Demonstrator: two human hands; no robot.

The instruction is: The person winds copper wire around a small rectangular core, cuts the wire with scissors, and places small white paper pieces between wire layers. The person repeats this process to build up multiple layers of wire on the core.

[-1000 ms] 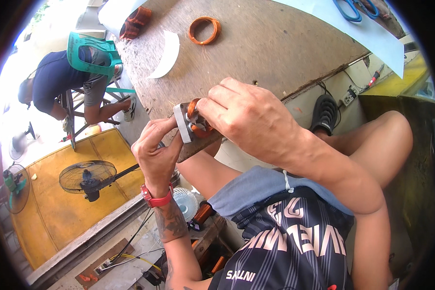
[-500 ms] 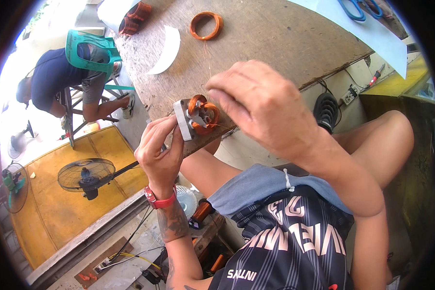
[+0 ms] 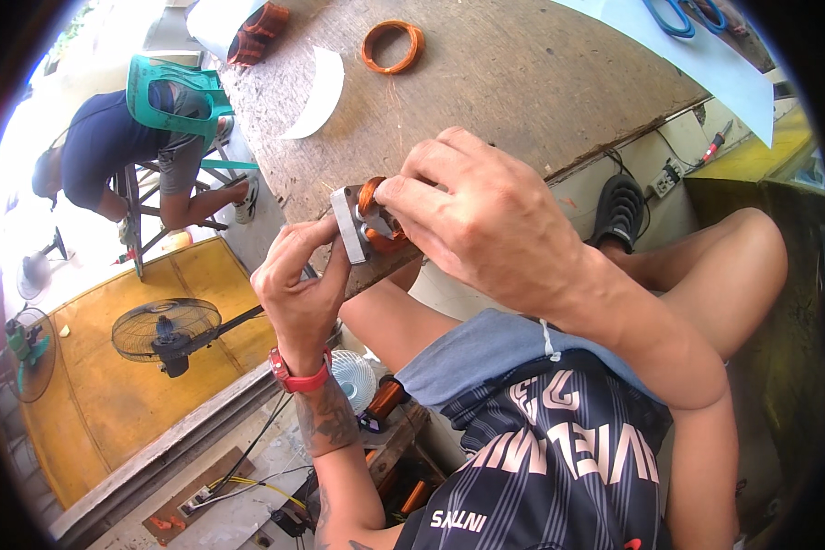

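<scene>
At the near edge of the worn wooden desk (image 3: 522,82), left hand (image 3: 298,293) clenched on the small grey metal motor core (image 3: 350,225), right hand (image 3: 486,220) fingers pinching its orange copper winding (image 3: 372,194); risk of thin wire kinking or snapping if pulled hard.

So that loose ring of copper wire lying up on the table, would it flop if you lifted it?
Probably light: the copper wire ring is thin and hollow. Likely springy, since stray strands stick out. Lying flat on the wooden table, it should not roll.
</scene>
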